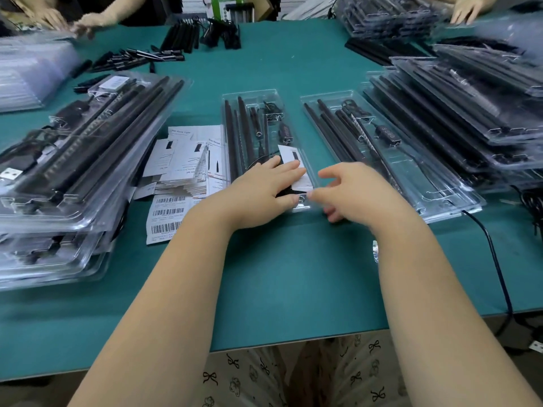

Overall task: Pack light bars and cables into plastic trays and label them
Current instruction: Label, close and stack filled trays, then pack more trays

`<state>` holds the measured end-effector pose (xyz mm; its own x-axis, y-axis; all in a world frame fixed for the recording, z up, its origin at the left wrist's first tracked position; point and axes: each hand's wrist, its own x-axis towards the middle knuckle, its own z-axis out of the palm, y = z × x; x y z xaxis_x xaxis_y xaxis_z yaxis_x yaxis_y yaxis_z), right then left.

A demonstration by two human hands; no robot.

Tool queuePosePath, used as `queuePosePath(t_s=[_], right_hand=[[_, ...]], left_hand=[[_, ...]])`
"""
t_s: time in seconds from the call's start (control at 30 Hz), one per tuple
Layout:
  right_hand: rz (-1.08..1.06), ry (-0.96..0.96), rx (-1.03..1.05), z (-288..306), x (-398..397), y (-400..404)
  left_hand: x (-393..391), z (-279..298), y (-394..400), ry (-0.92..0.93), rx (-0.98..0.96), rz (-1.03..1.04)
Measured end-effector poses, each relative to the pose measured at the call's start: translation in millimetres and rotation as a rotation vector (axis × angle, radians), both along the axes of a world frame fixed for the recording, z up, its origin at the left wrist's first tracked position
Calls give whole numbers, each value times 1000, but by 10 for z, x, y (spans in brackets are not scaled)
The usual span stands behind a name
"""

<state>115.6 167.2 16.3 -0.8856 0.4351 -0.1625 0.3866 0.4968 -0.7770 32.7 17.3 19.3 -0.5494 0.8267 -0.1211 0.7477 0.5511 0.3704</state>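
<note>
Head view, left hand [264, 186] flat on tray [252, 95], right hand [352, 189] loosely spread beside it

Under the left hand [264, 186] lies a clear, glossy plastic tray [252, 96] holding matt black light bars [232, 136] and a white paper leaflet [293, 160] (smooth, printed). The table [293, 274] beneath both hands is matt teal, and left of them sit paper barcode labels [167, 215].
</note>
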Motion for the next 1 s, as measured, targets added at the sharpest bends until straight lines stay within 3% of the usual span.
queuePosePath(t_s=[0.1, 0.2, 0.33, 0.57, 0.87, 1.0], right_hand=[[34, -87, 257, -2, 53, -91], [-4, -60, 306, 5, 43, -127], [-56, -101, 41, 26, -2, -108], [-68, -129, -437, 27, -41, -134], [-11, -372, -519, 157, -116, -119], [-32, -382, -570, 154, -153, -120]], left_hand=[[-30, 10, -6, -39, -47, -11], [-26, 23, -3, -96, -20, 3], [-39, 8, -43, -190, 90, 17], [-94, -18, -47, -252, 111, 15], [-67, -7, -80, -297, 164, 47], [-38, 7, -108, -336, 222, 75]])
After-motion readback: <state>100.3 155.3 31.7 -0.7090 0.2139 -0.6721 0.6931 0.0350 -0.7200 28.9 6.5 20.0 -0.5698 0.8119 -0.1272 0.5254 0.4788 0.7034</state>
